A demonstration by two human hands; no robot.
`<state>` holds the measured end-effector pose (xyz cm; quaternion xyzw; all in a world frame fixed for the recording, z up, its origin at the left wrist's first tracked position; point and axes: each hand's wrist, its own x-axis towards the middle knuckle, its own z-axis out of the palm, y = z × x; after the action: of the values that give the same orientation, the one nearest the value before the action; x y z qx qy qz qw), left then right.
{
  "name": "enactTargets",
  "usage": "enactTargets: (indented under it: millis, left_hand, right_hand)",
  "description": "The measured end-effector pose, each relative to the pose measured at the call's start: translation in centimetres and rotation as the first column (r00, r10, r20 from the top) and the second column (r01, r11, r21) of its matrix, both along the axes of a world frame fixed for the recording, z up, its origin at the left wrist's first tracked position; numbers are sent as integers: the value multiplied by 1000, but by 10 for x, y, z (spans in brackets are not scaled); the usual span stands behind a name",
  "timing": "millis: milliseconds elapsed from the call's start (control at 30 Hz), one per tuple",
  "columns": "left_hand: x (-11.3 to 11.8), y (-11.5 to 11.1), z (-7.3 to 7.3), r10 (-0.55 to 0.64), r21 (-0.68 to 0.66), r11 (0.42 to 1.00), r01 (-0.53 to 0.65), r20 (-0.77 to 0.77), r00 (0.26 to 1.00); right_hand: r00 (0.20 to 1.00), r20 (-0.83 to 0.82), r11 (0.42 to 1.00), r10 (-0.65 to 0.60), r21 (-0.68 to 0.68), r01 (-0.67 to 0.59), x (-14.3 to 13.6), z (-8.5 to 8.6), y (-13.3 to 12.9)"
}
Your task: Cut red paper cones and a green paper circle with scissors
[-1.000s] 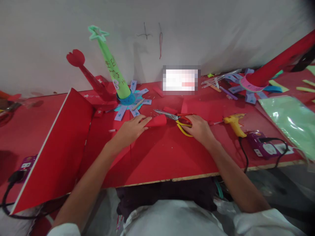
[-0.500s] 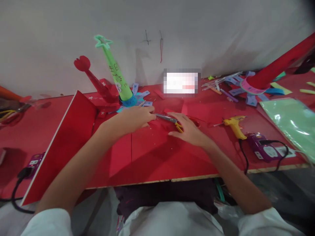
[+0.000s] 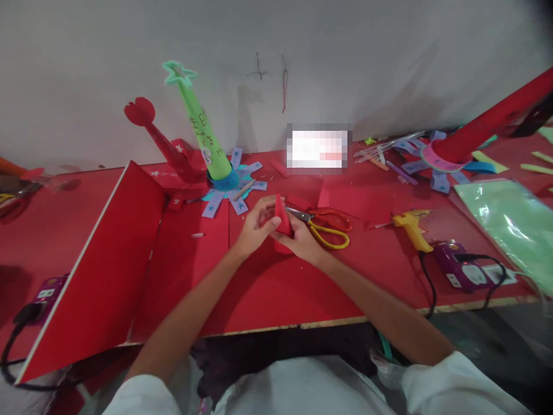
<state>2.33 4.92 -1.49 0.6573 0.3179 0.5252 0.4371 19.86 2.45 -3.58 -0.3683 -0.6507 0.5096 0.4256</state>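
Between my two hands, at the middle of the table, is a small piece of red paper [image 3: 282, 219] that looks curled or folded. My left hand [image 3: 258, 226] has its thumb and fingers closed on the paper's left side. From the right, my right hand [image 3: 302, 241] grips the same paper, its fingers partly hidden. Scissors [image 3: 330, 229] with one red and one yellow handle lie on the table just right of my right hand. Behind my left hand stands a green paper cone [image 3: 209, 141] topped with a star outline, on a blue base with patterned strips.
A red board [image 3: 97, 259] stands tilted at the left. On the right are a yellow glue gun [image 3: 410, 225], a purple power socket [image 3: 460, 265] and a green plastic-covered sheet [image 3: 514, 222]. A red paper cone [image 3: 496, 121] leans in at the far right. A hand [image 3: 12, 187] shows at the left edge.
My hands have come together and now grip the red paper. The scissors, earlier under my right hand, lie uncovered beside it. My left hand has drawn back from the cone's base.
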Motion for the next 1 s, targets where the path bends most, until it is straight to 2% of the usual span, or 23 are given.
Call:
enactTargets:
  millis: [33, 100, 167, 233, 300, 333, 400, 467, 533, 600, 667, 733, 867, 1000]
  left_hand:
    - [4, -4, -11, -5, -35, 999, 4, -33, 999]
    - [9, -12, -21, -3, -75, 997, 0, -39, 999]
    - [10, -16, -21, 2, -126, 992, 0, 18, 1000]
    - [9, -17, -16, -7, -241, 970, 34, 115, 993]
    - [7, -16, -12, -44, -382, 917, 117, 194, 980]
    - [7, -16, -11, -80, -439, 882, 171, 218, 973]
    - [5, -17, -11, -189, -500, 815, 294, 251, 949]
    - [4, -20, -14, -312, -539, 736, 409, 265, 912]
    - [2, -23, -18, -400, -578, 665, 473, 258, 879]
    - [1, -24, -21, -417, -598, 641, 481, 254, 872]
    - [-1, -23, -21, -376, -564, 681, 466, 277, 884]
    - [-3, -21, -18, -294, -497, 758, 422, 318, 901]
    - [-7, -18, -7, -114, -354, 899, 259, 381, 917]
    - [-10, -13, -4, -32, -296, 943, 151, 372, 928]
  right_hand:
    - [1000, 28, 1000, 3, 24, -4, -1, -2, -2]
    - [994, 111, 999, 1, 45, -6, -1, -5, -5]
    - [985, 173, 999, -11, 43, 3, 0, -5, -7]
    - [990, 142, 1000, -4, 17, 2, 3, -2, -9]
    - [996, 12, 994, 91, -65, -90, 6, 5, -10]
    - [981, -74, 974, 179, -125, -187, 7, 9, -10]
    - [904, -227, 891, 362, -200, -407, 9, 16, -11]
    - [837, -288, 820, 466, -214, -530, 9, 20, -13]
    - [838, -260, 818, 479, -213, -534, 8, 18, -15]
    - [872, -205, 849, 445, -214, -483, 7, 15, -16]
    - [897, -176, 873, 405, -216, -437, 8, 10, -16]
    - [910, -172, 880, 378, -239, -411, 9, 8, -15]
    - [932, -153, 885, 329, -293, -361, 12, 8, -11]
    - [927, -180, 866, 329, -334, -372, 13, 8, -11]
